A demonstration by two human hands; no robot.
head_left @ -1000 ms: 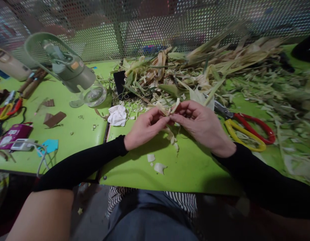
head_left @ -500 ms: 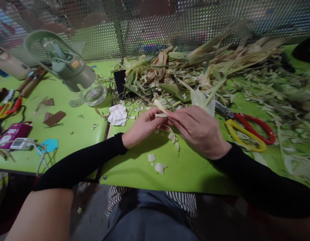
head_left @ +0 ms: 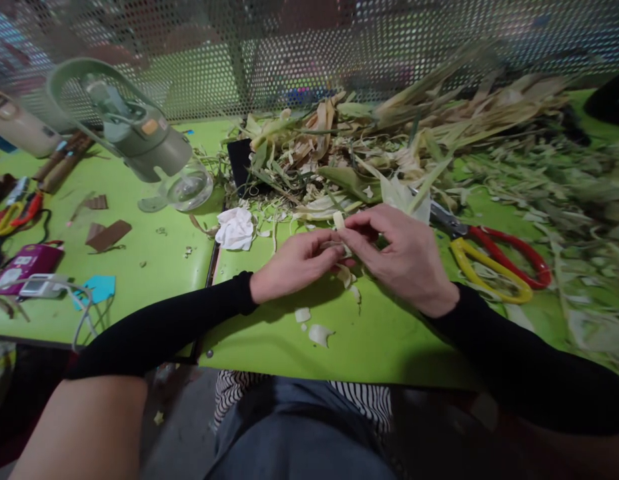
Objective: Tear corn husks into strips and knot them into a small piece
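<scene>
A short, pale strip of corn husk [head_left: 338,219] sticks up between my two hands, over the near part of the green table. My right hand [head_left: 402,257] pinches it between thumb and fingers. My left hand [head_left: 302,261] is closed beside it, fingertips meeting the right ones around the lower part of the strip, which is mostly hidden. Below the fingers a curled husk piece [head_left: 355,293] shows. Nearer me, small cut husk scraps [head_left: 320,335] lie on the tabletop [head_left: 269,340].
Behind my hands is a heap of corn husks [head_left: 349,153]. Red-and-yellow-handled scissors [head_left: 509,263] lie right. A crumpled tissue [head_left: 234,229], green bottle [head_left: 149,147], brown scraps [head_left: 109,235] and purple box [head_left: 32,267] are left. A perforated screen [head_left: 199,73] stands at the back.
The husk strip has swung more upright and slightly right. My left hand has shifted a little right and nearer me, and my right hand's fingers have bent more.
</scene>
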